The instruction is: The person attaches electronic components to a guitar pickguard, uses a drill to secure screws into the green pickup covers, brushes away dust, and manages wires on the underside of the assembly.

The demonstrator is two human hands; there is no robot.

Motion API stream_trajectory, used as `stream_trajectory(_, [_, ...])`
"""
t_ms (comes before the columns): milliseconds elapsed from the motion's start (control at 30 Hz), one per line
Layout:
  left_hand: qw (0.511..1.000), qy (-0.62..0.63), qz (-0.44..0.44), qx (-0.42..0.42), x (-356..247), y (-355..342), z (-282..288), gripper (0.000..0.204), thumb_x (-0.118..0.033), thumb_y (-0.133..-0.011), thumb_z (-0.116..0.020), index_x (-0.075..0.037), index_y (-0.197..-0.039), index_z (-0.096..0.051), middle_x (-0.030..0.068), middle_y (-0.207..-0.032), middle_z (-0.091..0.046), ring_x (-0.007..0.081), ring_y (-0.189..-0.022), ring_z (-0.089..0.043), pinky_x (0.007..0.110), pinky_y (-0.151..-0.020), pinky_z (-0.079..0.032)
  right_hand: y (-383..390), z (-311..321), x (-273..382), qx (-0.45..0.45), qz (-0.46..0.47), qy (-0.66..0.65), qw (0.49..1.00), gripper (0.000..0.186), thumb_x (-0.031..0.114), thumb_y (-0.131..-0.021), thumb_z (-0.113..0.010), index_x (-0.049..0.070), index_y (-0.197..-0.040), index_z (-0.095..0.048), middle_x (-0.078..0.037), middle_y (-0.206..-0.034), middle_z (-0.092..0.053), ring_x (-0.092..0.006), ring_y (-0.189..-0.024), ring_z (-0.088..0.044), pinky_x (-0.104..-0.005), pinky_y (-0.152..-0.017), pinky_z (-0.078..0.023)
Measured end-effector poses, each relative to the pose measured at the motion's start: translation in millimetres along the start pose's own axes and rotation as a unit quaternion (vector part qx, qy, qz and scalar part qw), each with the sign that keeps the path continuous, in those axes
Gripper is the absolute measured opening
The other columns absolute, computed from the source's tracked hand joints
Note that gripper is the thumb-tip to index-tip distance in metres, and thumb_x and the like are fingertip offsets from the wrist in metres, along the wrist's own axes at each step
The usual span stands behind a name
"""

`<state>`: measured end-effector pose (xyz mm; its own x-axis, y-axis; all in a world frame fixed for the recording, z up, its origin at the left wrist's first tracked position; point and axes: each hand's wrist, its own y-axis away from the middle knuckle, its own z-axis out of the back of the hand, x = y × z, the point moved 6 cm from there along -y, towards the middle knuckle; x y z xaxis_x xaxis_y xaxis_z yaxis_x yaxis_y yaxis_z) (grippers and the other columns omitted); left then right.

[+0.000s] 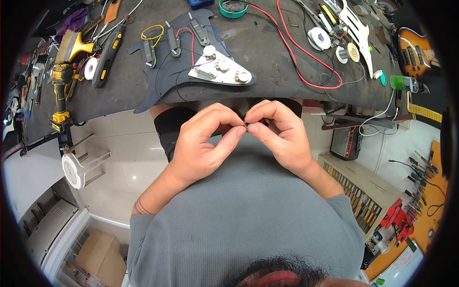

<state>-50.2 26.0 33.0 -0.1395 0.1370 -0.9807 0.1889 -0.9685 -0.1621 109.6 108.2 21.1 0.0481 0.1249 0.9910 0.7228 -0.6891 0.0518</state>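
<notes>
In front of my body, just below the bench edge, my left hand (205,136) and my right hand (279,134) meet fingertip to fingertip. Both are closed in a pinch on a tiny dark, partly greenish piece (245,125), too small and covered to name. Beyond them on the bench lies a dark guitar pickguard (162,71), turned back side up. It carries several pickups, one of them a pickup (173,40) near its middle, and a white shield plate (228,76) with round potentiometers. Yellow, red, blue and black wires run between these parts.
A red cable (306,81) loops across the dark bench (267,62). Solder spools (319,38) and a white guard plate (358,36) lie at right. A yellow drill (61,91), brush (71,47) and cutter knife (107,56) lie left. A white stool (74,170) stands on the floor.
</notes>
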Motion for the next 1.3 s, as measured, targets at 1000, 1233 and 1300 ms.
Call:
stream_trajectory(1000, [0.982,-0.173,-0.075,-0.009,-12.9,-18.3,-10.6,0.017,0.005,-0.087,-0.08,0.002,-0.101,-0.071,0.0104,-0.091,-0.072,0.021,-0.076,-0.07,0.032,-0.067,-0.056,-14.8,12.3,23.3,-0.039,0.1,0.313,0.944,0.008,0.008,-0.09,-0.078,0.006,-0.09,-0.071,-0.004,-0.084,-0.071,-0.0235,-0.081,-0.066,-0.0381,-0.086,-0.048])
stream_trajectory(1233, [0.985,-0.149,-0.081,-0.025,-8.4,-17.5,-8.7,0.018,0.005,-0.085,-0.081,0.001,-0.1,-0.071,0.0105,-0.09,-0.073,0.0237,-0.077,-0.072,0.033,-0.067,-0.057,-12.5,11.5,34.5,-0.053,0.158,0.355,0.92,0.01,0.009,-0.087,-0.082,0.007,-0.088,-0.072,-0.003,-0.083,-0.07,-0.0226,-0.08,-0.066,-0.0382,-0.086,-0.047])
stream_trajectory(1300, [0.977,-0.177,-0.12,-0.027,-10.1,-18.1,-9.6,0.019,0.005,-0.084,-0.081,0.001,-0.1,-0.071,0.011,-0.089,-0.073,0.0246,-0.077,-0.072,0.034,-0.068,-0.057,-13.0,11.3,34.8,-0.053,0.161,0.349,0.922,0.011,0.008,-0.086,-0.082,0.007,-0.088,-0.071,-0.003,-0.082,-0.07,-0.0226,-0.079,-0.066,-0.0381,-0.086,-0.047])
